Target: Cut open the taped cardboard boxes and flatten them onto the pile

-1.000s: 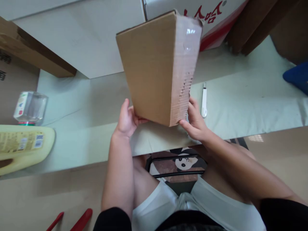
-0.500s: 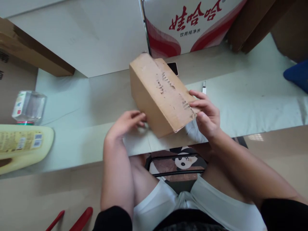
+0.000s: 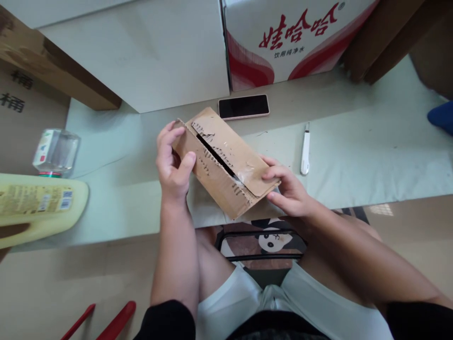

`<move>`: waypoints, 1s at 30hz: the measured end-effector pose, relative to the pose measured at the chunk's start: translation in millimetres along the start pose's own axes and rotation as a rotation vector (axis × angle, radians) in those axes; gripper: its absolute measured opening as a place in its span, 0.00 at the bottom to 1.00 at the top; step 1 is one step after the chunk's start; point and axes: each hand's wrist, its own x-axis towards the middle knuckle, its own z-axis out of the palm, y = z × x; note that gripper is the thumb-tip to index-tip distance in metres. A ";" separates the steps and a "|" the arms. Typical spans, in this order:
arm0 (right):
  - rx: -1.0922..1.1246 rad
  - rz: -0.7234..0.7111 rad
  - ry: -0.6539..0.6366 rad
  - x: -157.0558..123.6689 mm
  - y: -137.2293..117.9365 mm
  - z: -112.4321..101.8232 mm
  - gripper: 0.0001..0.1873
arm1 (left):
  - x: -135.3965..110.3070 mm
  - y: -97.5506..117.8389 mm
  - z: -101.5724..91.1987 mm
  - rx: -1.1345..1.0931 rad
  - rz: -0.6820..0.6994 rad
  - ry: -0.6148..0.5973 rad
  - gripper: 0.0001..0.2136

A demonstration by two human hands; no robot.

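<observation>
Between my two hands is a small brown cardboard box, tilted, its torn flap side facing up. A dark slit runs between the two flaps, and the cardboard along it is ragged. My left hand grips the far left end, with the thumb lying on the flap. At the near right corner, my right hand holds the box between thumb and fingers. A white utility knife lies on the cloth to the right of the box. Behind the box rests a phone with a dark screen.
A pale green cloth covers the table. White cartons stand at the back, one with red lettering. On the left are a clear bottle and a yellow jug. Something blue sits at the right edge.
The box has turned so its torn slit shows from above, uncovering the phone and knife. My left hand has moved from the box's near side up onto its far left end.
</observation>
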 end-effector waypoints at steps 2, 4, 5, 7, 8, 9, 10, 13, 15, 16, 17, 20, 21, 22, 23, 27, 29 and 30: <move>0.001 -0.016 0.010 0.2 0.4 0.6 0.17 | -0.8 1.1 1.3 -0.032 -0.012 0.018 0.23; -0.016 0.004 0.025 -0.5 0.7 0.8 0.18 | -0.8 4.7 3.7 -0.176 -0.037 0.049 0.22; -0.031 0.019 0.028 -1.2 1.2 0.8 0.18 | -0.6 7.4 4.8 -0.272 -0.066 0.065 0.21; -0.053 0.028 0.019 -2.5 2.6 0.4 0.19 | 0.0 14.1 6.4 -0.453 -0.146 0.112 0.18; -0.058 0.021 0.012 -3.0 3.5 0.0 0.19 | 0.3 17.6 6.9 -0.513 -0.182 0.142 0.17; -0.061 0.012 0.005 -3.2 4.3 -0.4 0.19 | 0.6 21.0 7.4 -0.545 -0.210 0.163 0.16; -0.065 0.004 -0.004 -3.1 4.8 -0.7 0.20 | 0.8 23.8 7.9 -0.555 -0.226 0.182 0.16; -0.085 -0.004 0.008 -0.6 2.1 -1.1 0.18 | 1.0 28.9 11.0 -0.497 -0.226 0.180 0.15; -0.124 -0.009 0.053 3.7 -6.0 -0.4 0.18 | 1.3 29.9 14.2 -0.481 -0.228 0.165 0.12; -0.165 -0.011 0.080 6.6 -12.5 0.2 0.19 | 1.6 30.2 15.9 -0.491 -0.233 0.172 0.10; -0.223 -0.009 0.103 10.0 -20.4 1.1 0.19 | 2.0 30.4 17.4 -0.508 -0.242 0.180 0.09; -0.438 0.022 0.097 22.1 -48.0 5.6 0.21 | 3.6 31.8 20.5 -0.542 -0.248 0.233 0.08; -0.496 0.036 0.083 26.1 -56.6 8.0 0.21 | 4.1 32.4 21.0 -0.532 -0.247 0.242 0.08; -0.539 0.049 0.073 29.9 -63.8 10.9 0.21 | 4.6 33.0 21.2 -0.511 -0.245 0.245 0.08; -0.571 0.061 0.072 33.2 -69.4 14.1 0.19 | 5.0 33.5 21.3 -0.485 -0.242 0.246 0.09; -0.640 0.079 0.165 41.3 -76.9 27.4 0.07 | 4.9 30.2 19.6 -0.424 -0.220 0.238 0.12; -0.604 0.066 0.242 42.0 -75.1 31.4 0.03 | 3.2 24.0 18.4 -0.410 -0.219 0.226 0.15; -0.571 0.052 0.273 41.7 -73.5 32.3 0.03 | 2.0 20.1 17.8 -0.382 -0.224 0.215 0.17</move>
